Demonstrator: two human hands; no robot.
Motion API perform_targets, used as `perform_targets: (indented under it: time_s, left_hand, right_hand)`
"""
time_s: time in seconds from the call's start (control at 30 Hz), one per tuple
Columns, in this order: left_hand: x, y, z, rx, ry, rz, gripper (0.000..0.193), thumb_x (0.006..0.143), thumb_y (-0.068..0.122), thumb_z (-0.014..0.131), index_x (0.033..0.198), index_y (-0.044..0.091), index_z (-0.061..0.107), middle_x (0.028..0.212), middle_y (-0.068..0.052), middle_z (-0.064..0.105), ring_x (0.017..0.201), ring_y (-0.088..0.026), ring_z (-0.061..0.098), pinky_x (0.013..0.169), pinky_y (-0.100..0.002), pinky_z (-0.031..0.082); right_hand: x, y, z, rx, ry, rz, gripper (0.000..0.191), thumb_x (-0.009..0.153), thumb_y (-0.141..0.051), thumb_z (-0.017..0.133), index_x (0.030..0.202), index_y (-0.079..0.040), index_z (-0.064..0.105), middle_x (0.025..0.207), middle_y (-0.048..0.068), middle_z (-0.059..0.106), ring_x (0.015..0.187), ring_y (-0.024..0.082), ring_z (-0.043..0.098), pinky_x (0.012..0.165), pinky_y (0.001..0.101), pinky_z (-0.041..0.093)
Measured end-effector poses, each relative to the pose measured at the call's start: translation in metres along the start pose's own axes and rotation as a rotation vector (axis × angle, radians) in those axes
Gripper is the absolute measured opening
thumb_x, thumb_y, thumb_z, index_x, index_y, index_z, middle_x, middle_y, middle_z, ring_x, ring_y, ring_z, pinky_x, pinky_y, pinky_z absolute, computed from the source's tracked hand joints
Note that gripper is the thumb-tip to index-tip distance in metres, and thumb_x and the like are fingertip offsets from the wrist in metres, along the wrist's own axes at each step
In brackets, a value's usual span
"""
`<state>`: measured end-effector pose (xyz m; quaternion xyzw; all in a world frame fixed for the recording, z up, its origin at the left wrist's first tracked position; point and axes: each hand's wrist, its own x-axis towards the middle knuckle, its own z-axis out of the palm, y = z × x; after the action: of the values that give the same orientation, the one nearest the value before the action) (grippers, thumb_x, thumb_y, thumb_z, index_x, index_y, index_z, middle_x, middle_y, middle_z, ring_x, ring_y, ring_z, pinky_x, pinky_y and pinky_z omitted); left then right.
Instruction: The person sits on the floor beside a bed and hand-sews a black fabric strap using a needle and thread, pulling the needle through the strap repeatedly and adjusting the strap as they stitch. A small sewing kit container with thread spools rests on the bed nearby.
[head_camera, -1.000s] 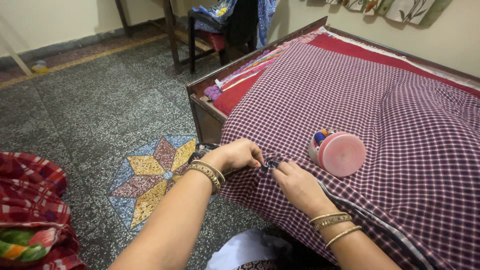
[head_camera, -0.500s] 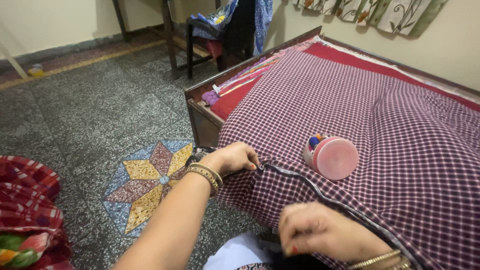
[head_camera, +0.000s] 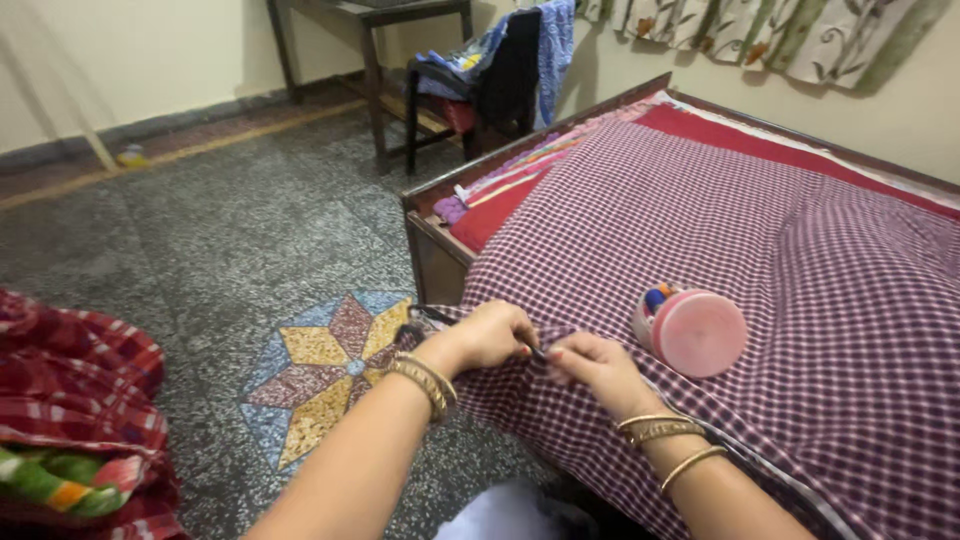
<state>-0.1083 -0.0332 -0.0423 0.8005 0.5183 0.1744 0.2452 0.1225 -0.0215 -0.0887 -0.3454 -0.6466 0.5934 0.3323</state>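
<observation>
Both hands pinching the checked cloth at the bed's edge

The left hand (head_camera: 492, 336) and right hand (head_camera: 592, 365) sit close together, fingertips nearly touching, each closed on a small fold of the maroon checked cloth (head_camera: 760, 250) right where it hangs over the bed (head_camera: 432, 240) corner. Something small and dark sits between the fingers, can't tell what. A pink tub (head_camera: 692, 330) on its side lies on the cloth just right of the right hand. Red bundle (head_camera: 75, 420) on the floor, well off to the left.
</observation>
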Motion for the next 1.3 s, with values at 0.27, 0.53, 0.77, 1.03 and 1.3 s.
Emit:
perform_targets:
  time_s: [0.27,0.53,0.77,1.03,1.3]
  left_hand:
    - [-0.072,0.008,-0.003,0.447,0.463,0.224,0.036,0.081,0.021,0.078,0.116,0.015,0.073,0.126,-0.007,0.065,0.128,-0.025,0.051,0.109,-0.049,0.033]
    - [-0.095,-0.019,-0.027,0.206,0.682,-0.214,0.050,0.080,0.026,0.077,0.125,0.008,0.067,0.127,-0.018,0.059,0.121,-0.039,0.053,0.102,-0.049,0.042]
    - [-0.099,-0.055,-0.008,-0.013,0.783,-0.347,0.022,0.091,0.012,0.060,0.106,0.009,0.076,0.105,-0.017,0.072,0.106,-0.035,0.066,0.096,-0.043,0.050]
    - [-0.096,-0.040,0.005,-0.226,1.075,-0.296,0.016,0.091,0.010,0.059,0.103,0.005,0.068,0.102,-0.014,0.071,0.099,-0.030,0.066,0.087,-0.041,0.050]
    - [-0.103,0.037,-0.027,-0.882,0.897,-0.091,0.010,0.090,0.005,0.060,0.095,0.000,0.067,0.084,-0.001,0.067,0.076,-0.007,0.060,0.068,-0.025,0.051]
  right_hand:
    - [0.023,0.049,-0.039,0.118,0.200,0.068,0.027,0.097,-0.018,0.062,0.097,0.006,0.074,0.081,0.013,0.075,0.070,0.020,0.072,0.068,0.0334,0.061]
    - [0.011,0.025,-0.026,0.107,0.262,0.029,0.027,0.087,-0.005,0.071,0.114,0.000,0.070,0.079,0.009,0.072,0.068,0.016,0.069,0.064,0.0297,0.058]
    - [-0.007,0.004,0.004,-0.456,0.200,-0.241,0.042,0.074,-0.006,0.082,0.113,-0.004,0.066,0.092,0.009,0.067,0.064,0.013,0.068,0.059,0.0262,0.057]
    - [-0.033,-0.038,0.014,-0.957,0.205,-0.557,0.025,0.080,-0.009,0.073,0.105,-0.008,0.067,0.107,0.005,0.069,0.090,0.027,0.071,0.074,0.0353,0.058]
    - [-0.075,-0.073,-0.013,-0.842,0.293,-0.602,0.016,0.081,-0.007,0.071,0.097,-0.005,0.068,0.097,0.006,0.069,0.087,0.024,0.072,0.075,0.0329,0.058]
